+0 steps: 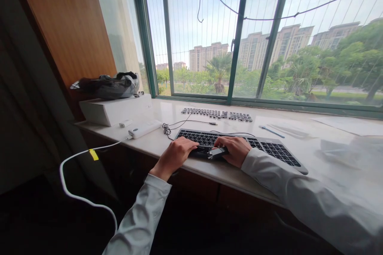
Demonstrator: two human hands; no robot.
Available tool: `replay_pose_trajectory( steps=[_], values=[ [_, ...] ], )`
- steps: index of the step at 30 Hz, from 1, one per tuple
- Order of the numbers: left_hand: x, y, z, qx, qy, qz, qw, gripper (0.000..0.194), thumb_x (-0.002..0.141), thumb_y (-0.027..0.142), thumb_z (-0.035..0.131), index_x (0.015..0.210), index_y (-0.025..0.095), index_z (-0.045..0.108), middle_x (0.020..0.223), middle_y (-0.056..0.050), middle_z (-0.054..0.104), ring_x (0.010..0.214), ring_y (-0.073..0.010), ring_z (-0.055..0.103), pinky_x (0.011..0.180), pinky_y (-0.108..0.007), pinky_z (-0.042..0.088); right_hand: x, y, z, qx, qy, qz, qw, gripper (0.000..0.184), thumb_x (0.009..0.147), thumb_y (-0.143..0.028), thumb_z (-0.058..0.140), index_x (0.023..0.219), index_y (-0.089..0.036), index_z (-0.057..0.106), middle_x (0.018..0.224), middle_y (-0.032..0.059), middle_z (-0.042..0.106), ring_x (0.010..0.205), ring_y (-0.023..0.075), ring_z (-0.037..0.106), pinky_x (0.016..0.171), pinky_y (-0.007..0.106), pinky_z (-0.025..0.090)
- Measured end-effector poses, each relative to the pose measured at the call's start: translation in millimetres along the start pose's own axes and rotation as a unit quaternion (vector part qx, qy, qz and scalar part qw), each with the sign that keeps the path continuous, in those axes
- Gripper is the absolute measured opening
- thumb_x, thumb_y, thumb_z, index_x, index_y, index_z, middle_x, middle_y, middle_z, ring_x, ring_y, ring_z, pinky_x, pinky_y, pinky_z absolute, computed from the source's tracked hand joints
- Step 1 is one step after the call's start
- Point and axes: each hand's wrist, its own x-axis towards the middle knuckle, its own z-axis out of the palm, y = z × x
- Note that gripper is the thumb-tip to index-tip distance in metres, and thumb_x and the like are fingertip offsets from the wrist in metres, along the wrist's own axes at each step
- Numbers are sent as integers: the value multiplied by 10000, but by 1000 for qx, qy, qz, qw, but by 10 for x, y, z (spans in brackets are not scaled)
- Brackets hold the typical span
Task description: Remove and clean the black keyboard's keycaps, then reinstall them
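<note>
A dark keyboard (278,152) with a grey frame lies at a slant near the front edge of the white sill; its keycaps look to be off. My left hand (178,150) is closed at its front left edge, fingers bent together over the frame. In my right hand (236,149), over the middle of the keyboard, is a small dark grey block-like tool (218,152) with a shiny metallic end pointing left. The fingers wrap around it, and its exact kind cannot be made out. Behind the keyboard, loose keycaps (206,112) lie in rows.
A black cable (167,128) is bundled left of the keyboard. Further left are a white power bank (145,128) with a white cord (64,185), and a white box (115,109) bearing a dark bag (107,86). Right: a thin blue stick (272,131), clear plastic (344,149), paper (344,124).
</note>
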Motion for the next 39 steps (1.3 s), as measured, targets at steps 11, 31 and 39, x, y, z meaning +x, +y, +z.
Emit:
replay_pose_trajectory(
  steps=[11, 31, 39],
  values=[
    [66, 54, -47, 19, -79, -4, 997, 227, 915, 109, 471, 1091, 181, 596, 1037, -56, 608, 1004, -180, 565, 889, -327, 486, 5, 9, 39, 7, -30, -19, 999, 330, 663, -180, 564, 992, -186, 542, 922, 41, 651, 746, 176, 595, 617, 258, 352],
    [125, -1, -84, -27, -95, -30, 995, 196, 919, 160, 472, 1042, 181, 622, 1019, -58, 625, 1001, -185, 562, 912, -340, 473, 12, 2, 62, 0, -8, 4, 1000, 277, 733, -183, 529, 1007, -213, 555, 973, 30, 656, 754, 169, 599, 607, 265, 324],
    [121, -57, -118, 16, -76, 30, 997, 230, 912, 180, 516, 1064, 191, 687, 931, -51, 687, 887, -156, 619, 826, -302, 515, 6, 6, 34, 5, -15, -10, 1000, 203, 736, -175, 519, 928, -213, 571, 952, 25, 672, 769, 175, 606, 600, 266, 317]
  ],
)
